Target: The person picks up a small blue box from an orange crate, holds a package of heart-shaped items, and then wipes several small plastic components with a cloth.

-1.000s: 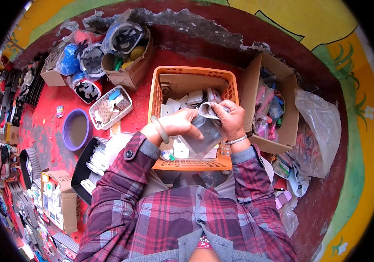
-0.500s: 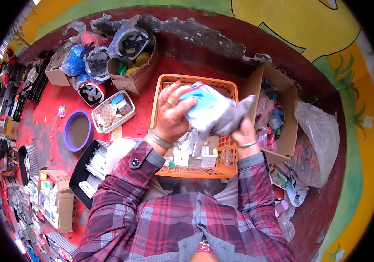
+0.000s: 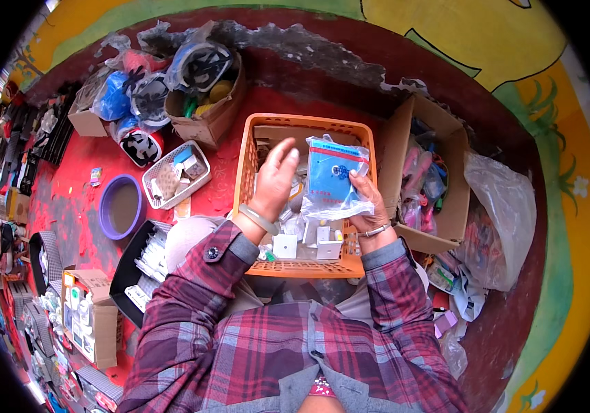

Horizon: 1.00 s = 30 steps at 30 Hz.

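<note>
From where I stand, the near wall of the orange perforated plastic basket (image 3: 302, 267) comes first, with small white square-faced boxes (image 3: 285, 246) just inside it. Above the basket's right half is the flat blue rectangular packet in clear plastic wrap (image 3: 326, 182), its long axis running away from the person and its red-banded end farthest off. The right hand (image 3: 369, 206) has its grip pinching the near right part, thumb on the face. The left hand's (image 3: 274, 186) grip is spread, fingers up, just beside the packet's left edge with a gap between. The packet's right edge lies over the basket's right side, a brown cardboard box (image 3: 422, 241) close beyond; leftward there is more room above the basket. Past the far rim, red floor (image 3: 267, 103) runs to the peeling maroon wall (image 3: 274, 65).
</note>
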### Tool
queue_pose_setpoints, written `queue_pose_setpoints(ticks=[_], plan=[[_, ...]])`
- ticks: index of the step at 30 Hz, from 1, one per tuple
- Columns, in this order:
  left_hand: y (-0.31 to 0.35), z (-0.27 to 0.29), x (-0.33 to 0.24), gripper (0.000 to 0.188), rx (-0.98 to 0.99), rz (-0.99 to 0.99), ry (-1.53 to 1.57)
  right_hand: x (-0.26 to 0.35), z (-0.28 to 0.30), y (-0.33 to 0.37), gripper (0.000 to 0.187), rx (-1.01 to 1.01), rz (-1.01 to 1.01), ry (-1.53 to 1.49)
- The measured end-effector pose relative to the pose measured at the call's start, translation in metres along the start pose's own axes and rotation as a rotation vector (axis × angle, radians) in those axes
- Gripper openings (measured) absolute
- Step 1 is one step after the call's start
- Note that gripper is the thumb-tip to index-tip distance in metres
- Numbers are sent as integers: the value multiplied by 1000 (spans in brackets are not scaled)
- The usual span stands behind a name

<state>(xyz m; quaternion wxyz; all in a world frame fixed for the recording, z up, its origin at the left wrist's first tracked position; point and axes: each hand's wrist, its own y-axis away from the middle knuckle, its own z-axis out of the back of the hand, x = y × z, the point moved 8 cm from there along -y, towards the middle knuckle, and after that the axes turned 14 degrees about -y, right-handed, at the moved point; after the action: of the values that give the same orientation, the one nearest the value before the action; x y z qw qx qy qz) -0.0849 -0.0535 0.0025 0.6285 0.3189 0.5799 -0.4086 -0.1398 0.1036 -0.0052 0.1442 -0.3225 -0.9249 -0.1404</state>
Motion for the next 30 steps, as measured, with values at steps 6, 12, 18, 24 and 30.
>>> queue_pose_setpoints(ticks=[6,12,18,24,30], plan=[[30,-57,-2,44,483,471,751,2,1,-6,36,-69,115,306],[25,-58,10,40,423,452,816,33,10,-9,38,-141,357,707],[25,-52,4,42,399,412,782,107,1,33,34,-272,838,482],[28,-60,10,53,471,435,916,54,-48,32,37,-167,771,763],[32,-63,31,50,295,438,853,-36,-61,25,46,75,827,1772]])
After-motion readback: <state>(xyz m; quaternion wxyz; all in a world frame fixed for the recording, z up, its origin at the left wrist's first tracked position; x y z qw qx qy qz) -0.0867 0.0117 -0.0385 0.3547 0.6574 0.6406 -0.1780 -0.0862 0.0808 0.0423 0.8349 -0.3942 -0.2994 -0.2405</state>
